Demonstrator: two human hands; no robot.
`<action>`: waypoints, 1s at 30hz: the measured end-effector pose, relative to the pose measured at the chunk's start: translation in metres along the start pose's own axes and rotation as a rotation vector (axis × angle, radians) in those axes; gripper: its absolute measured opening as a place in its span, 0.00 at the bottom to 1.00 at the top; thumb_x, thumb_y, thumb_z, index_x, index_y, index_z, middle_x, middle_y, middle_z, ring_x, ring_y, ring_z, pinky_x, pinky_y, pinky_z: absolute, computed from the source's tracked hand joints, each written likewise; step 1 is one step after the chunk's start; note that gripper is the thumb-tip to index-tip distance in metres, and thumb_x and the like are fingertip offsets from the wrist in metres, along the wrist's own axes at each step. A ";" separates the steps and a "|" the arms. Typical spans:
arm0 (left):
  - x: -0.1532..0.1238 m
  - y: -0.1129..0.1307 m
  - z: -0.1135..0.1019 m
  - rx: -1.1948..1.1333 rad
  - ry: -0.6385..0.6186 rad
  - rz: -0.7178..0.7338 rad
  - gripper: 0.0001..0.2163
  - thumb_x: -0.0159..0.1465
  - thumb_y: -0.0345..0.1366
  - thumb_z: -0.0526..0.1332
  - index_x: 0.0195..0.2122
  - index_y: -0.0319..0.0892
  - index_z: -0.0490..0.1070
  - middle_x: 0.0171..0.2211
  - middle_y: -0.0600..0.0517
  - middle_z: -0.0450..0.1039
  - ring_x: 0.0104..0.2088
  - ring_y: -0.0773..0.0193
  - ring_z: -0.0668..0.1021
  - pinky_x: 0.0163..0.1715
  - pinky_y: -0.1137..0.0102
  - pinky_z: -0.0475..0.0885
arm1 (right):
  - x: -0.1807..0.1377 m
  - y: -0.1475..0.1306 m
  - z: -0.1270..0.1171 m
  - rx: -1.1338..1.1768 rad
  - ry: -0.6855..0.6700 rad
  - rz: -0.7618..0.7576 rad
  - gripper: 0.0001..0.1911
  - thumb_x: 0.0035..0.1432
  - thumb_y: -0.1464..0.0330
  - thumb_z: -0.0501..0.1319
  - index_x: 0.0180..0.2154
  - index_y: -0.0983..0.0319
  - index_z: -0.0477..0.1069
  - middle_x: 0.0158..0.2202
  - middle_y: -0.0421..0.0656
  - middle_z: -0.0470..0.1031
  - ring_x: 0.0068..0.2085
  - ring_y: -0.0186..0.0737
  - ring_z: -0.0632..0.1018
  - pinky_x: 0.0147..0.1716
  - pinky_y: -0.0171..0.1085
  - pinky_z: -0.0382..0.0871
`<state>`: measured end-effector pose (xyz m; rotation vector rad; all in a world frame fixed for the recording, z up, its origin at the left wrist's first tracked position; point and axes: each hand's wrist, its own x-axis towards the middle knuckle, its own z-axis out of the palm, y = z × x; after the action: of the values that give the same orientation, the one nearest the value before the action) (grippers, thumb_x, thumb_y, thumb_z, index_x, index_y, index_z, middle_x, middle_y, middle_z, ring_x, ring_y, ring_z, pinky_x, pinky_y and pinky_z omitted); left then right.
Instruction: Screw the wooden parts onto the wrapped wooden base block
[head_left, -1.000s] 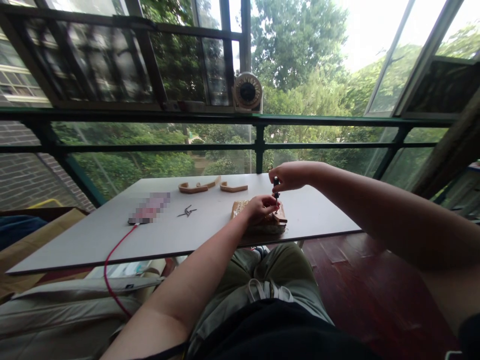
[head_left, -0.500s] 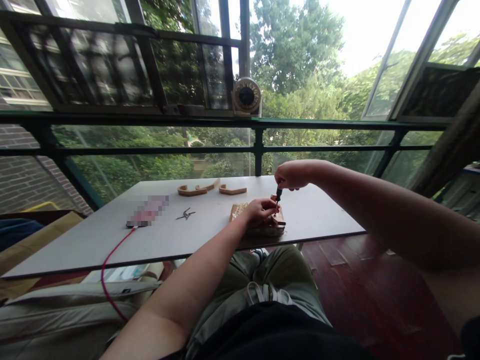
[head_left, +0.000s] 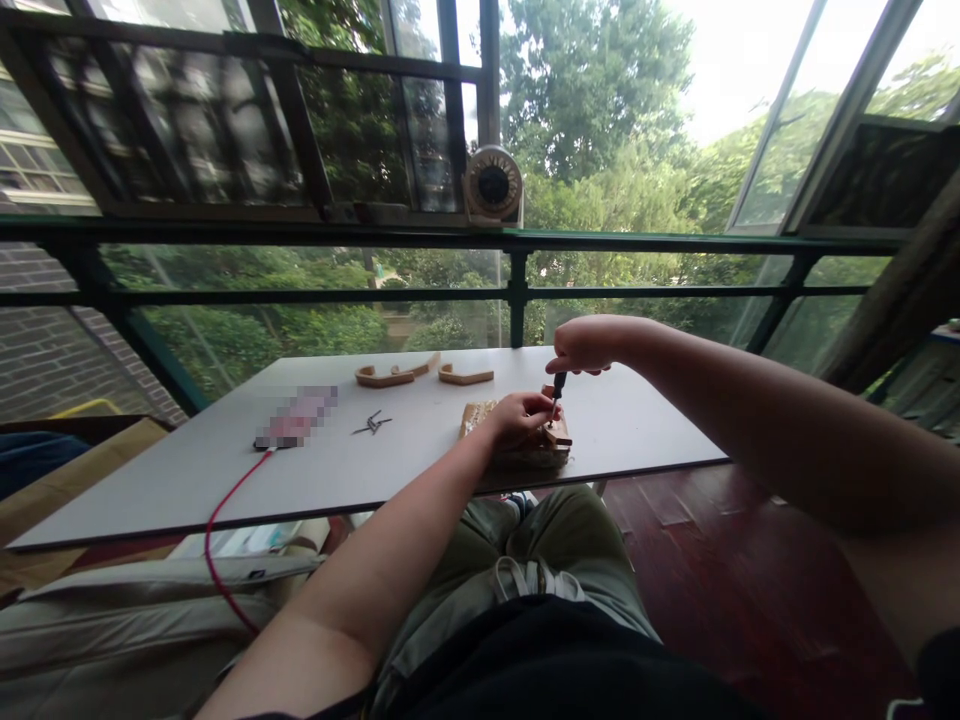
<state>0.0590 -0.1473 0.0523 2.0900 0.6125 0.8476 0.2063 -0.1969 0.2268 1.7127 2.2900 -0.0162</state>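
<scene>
"While the right hand (head_left: 581,346) is wrapped around the screwdriver (head_left: 559,382), what does the left hand (head_left: 517,419) do?"

"Its fingers (head_left: 540,403) bend together beside the shaft (head_left: 555,407), over the small wooden piece (head_left: 559,437) on the block (head_left: 540,459); whether they pinch anything, I can't tell."

"And the block?"

"Near edge of the white table (head_left: 427,450)."

"Any lettering?"

"The pixelated object (head_left: 296,417) with the red cable (head_left: 210,540) is too blurred to read."

A white desk (head_left: 300,490) stands before a dark green railing (head_left: 637,243), with glossy reddish-brown flooring (head_left: 697,560) showing at the right. Above the railing, framed windows (head_left: 853,110) give onto leafy trees (head_left: 600,100) and a bright, washed-out sky (head_left: 727,70); a grey brick wall (head_left: 37,340) rises at the far left.
</scene>
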 end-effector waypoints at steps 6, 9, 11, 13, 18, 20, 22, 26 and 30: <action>0.003 -0.007 0.000 -0.032 0.054 -0.065 0.12 0.56 0.28 0.57 0.39 0.36 0.76 0.40 0.47 0.78 0.36 0.65 0.78 0.37 0.73 0.72 | 0.014 0.011 0.005 0.014 0.032 0.074 0.26 0.55 0.48 0.56 0.24 0.64 0.73 0.21 0.50 0.74 0.23 0.44 0.73 0.27 0.43 0.64; 0.003 -0.007 -0.001 -0.028 0.027 -0.081 0.14 0.54 0.27 0.57 0.40 0.36 0.76 0.40 0.47 0.78 0.35 0.65 0.78 0.35 0.73 0.72 | 0.015 0.011 0.006 -0.019 0.044 0.082 0.26 0.55 0.48 0.56 0.23 0.64 0.73 0.20 0.50 0.74 0.23 0.44 0.73 0.28 0.43 0.64; 0.002 -0.005 -0.002 -0.019 0.000 -0.077 0.14 0.53 0.29 0.59 0.41 0.36 0.76 0.39 0.47 0.78 0.34 0.65 0.78 0.33 0.73 0.72 | 0.014 0.009 0.005 -0.029 0.044 0.085 0.27 0.55 0.47 0.56 0.23 0.63 0.73 0.20 0.50 0.74 0.23 0.44 0.73 0.28 0.43 0.64; 0.000 -0.003 -0.002 0.003 -0.001 -0.062 0.13 0.54 0.32 0.61 0.40 0.36 0.76 0.38 0.47 0.78 0.33 0.65 0.78 0.33 0.73 0.72 | 0.013 0.006 0.004 -0.047 0.043 0.078 0.27 0.56 0.47 0.55 0.24 0.63 0.74 0.20 0.50 0.74 0.24 0.43 0.73 0.29 0.42 0.63; -0.002 0.004 -0.001 0.018 0.015 -0.039 0.13 0.56 0.39 0.63 0.37 0.36 0.76 0.33 0.48 0.77 0.30 0.66 0.76 0.30 0.74 0.70 | 0.012 0.007 0.006 -0.021 0.044 -0.012 0.29 0.58 0.47 0.52 0.31 0.67 0.75 0.24 0.49 0.75 0.22 0.39 0.72 0.27 0.39 0.63; -0.003 0.006 -0.001 0.029 0.021 -0.049 0.13 0.56 0.40 0.63 0.37 0.36 0.76 0.32 0.49 0.77 0.29 0.67 0.75 0.30 0.75 0.69 | 0.012 0.009 0.009 0.046 0.056 -0.105 0.25 0.59 0.51 0.54 0.40 0.66 0.73 0.27 0.47 0.76 0.23 0.36 0.73 0.27 0.37 0.62; -0.004 0.008 -0.001 0.042 0.028 -0.057 0.12 0.57 0.40 0.63 0.36 0.36 0.76 0.32 0.49 0.77 0.29 0.67 0.75 0.30 0.75 0.69 | 0.010 0.010 0.010 0.081 0.092 -0.185 0.20 0.57 0.58 0.59 0.49 0.63 0.69 0.31 0.44 0.77 0.24 0.34 0.73 0.27 0.34 0.61; -0.005 0.009 -0.002 0.052 0.032 -0.047 0.12 0.57 0.40 0.63 0.36 0.35 0.76 0.33 0.48 0.78 0.30 0.67 0.76 0.31 0.74 0.69 | 0.006 0.009 0.010 -0.009 0.187 -0.244 0.16 0.54 0.70 0.60 0.46 0.60 0.70 0.36 0.44 0.77 0.29 0.35 0.73 0.28 0.34 0.60; -0.005 0.005 -0.002 0.059 0.030 -0.033 0.11 0.57 0.39 0.63 0.36 0.36 0.77 0.33 0.48 0.78 0.31 0.66 0.77 0.33 0.74 0.70 | 0.004 0.004 0.007 0.014 0.097 -0.208 0.10 0.57 0.69 0.58 0.40 0.64 0.74 0.32 0.47 0.78 0.28 0.37 0.73 0.28 0.36 0.59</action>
<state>0.0552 -0.1528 0.0557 2.1179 0.6936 0.8535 0.2104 -0.1927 0.2196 1.5044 2.5352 0.0083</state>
